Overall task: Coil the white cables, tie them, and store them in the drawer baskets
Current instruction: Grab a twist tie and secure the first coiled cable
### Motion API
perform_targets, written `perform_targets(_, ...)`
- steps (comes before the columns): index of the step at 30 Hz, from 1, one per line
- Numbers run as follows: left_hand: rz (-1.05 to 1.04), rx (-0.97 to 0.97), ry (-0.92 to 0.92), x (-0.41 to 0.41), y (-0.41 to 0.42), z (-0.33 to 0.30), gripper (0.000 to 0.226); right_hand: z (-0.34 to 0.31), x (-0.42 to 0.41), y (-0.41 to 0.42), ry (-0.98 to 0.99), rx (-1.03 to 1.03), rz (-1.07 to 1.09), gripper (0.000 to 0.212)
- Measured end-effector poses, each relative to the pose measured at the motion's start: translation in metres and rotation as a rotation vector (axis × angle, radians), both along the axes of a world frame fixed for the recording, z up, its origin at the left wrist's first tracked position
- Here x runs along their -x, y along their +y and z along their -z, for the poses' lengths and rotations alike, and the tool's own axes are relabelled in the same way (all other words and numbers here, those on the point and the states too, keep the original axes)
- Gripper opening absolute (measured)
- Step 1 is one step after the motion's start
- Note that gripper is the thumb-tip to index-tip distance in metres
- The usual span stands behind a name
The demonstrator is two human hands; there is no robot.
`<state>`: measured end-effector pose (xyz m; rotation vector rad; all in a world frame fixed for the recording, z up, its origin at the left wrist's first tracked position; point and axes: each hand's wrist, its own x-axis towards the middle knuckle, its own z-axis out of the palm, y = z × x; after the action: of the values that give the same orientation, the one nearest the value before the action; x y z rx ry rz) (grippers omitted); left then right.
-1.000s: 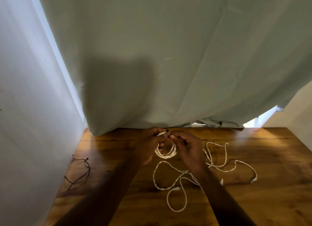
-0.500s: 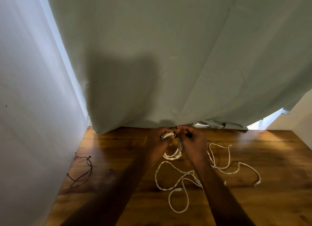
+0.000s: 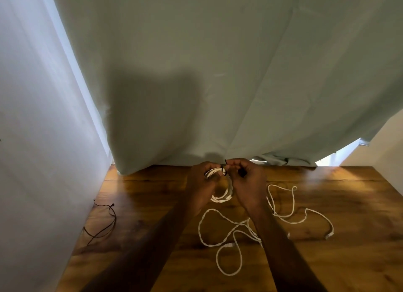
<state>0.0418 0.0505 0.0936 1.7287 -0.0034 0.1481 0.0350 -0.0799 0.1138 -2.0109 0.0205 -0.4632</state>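
A coiled white cable [image 3: 223, 194] hangs above the wooden table [image 3: 152, 204] near its far edge. My left hand [image 3: 201, 182] grips the top of the coil. My right hand [image 3: 248, 182] pinches a thin black tie [image 3: 224, 169] wrapped round the coil's top, one end sticking up. Loose white cables [image 3: 220, 237] lie tangled on the table below my wrists, and another loose white cable [image 3: 305, 217] spreads to the right. No drawer or basket is in view.
A thin dark brown cord [image 3: 106, 222] lies at the table's left side by the white wall [image 3: 43, 160]. A pale green curtain [image 3: 218, 73] hangs down to the table's far edge.
Both hands have risen slightly with the coil. My right hand has worked the black tie round the coil's top, and one tie end now sticks up.
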Motion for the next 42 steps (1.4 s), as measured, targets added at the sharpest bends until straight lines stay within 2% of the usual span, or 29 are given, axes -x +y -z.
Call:
perform_targets(6,0.000,-0.054,-0.012,-0.001,0.005,0.004,0.013,-0.008,0.009,-0.004,0.017,0.314,-0.111,0.012)
perform_targets(12,0.053,-0.069,0.015,0.000,0.007,0.009,0.013,-0.009,0.007,-0.010,0.066,0.437,-0.193,0.014)
perform_targets(22,0.085,-0.091,0.000,0.002,0.003,0.011,0.014,-0.011,0.009,-0.015,0.113,0.505,-0.187,0.007)
perform_targets(26,0.073,-0.133,-0.027,0.000,0.003,0.009,0.015,-0.018,0.008,-0.011,0.122,0.584,-0.193,0.010)
perform_targets(29,0.141,-0.179,-0.056,0.001,0.002,0.009,0.019,-0.024,0.005,-0.008,0.129,0.608,-0.209,0.013)
perform_targets(33,0.170,-0.196,-0.063,0.004,-0.001,0.012,0.015,-0.025,0.001,-0.010,0.172,0.588,-0.219,0.013)
perform_targets(38,0.129,-0.092,-0.010,0.003,0.001,0.018,0.013,-0.020,0.006,-0.023,0.101,0.498,-0.240,0.006)
perform_targets(42,0.161,-0.090,-0.006,0.001,0.002,0.019,0.011,-0.021,0.012,-0.024,0.114,0.476,-0.271,0.007)
